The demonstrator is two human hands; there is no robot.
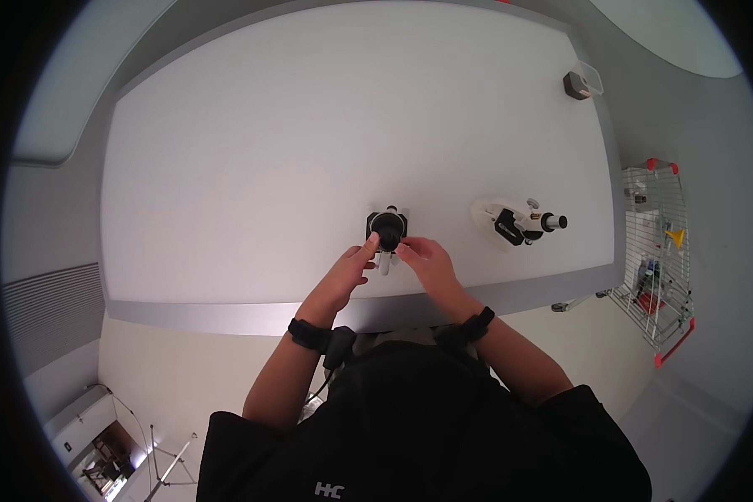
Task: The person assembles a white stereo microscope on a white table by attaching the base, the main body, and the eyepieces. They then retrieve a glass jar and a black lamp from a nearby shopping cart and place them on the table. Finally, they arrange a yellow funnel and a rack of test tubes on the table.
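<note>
1. A dark-topped instrument [385,226] is standing on the white table [268,151], close to the near edge and directly in front of the person; this placing is probably keeping both arms comfortably bent and the work under the eyes.
2. The left hand [340,280] is coming at it from the near left, thumb lying against the round black top, other fingers curling lower beside it. The hand is narrowing around that side; how firmly it is pressing, one cannot tell.
3. The right hand [431,263] is meeting the near right rim, thumb and forefinger close together at the edge. Whether they are pinching a small part or only touching, one cannot tell.
4. The two hands are facing each other across the instrument, likely so that one is steadying while the other is handling finely.
5. A pale tube [384,264] is pointing toward the person between the hands.
6. A second instrument [510,226], with a white base and a silver-tipped tube, is sitting to the right, untouched, well apart from the hands; the gap is seemingly leaving elbow room.
7. A small dark box [576,85] and a clear container [592,78] are lying at the far right corner, out of the way.
</note>
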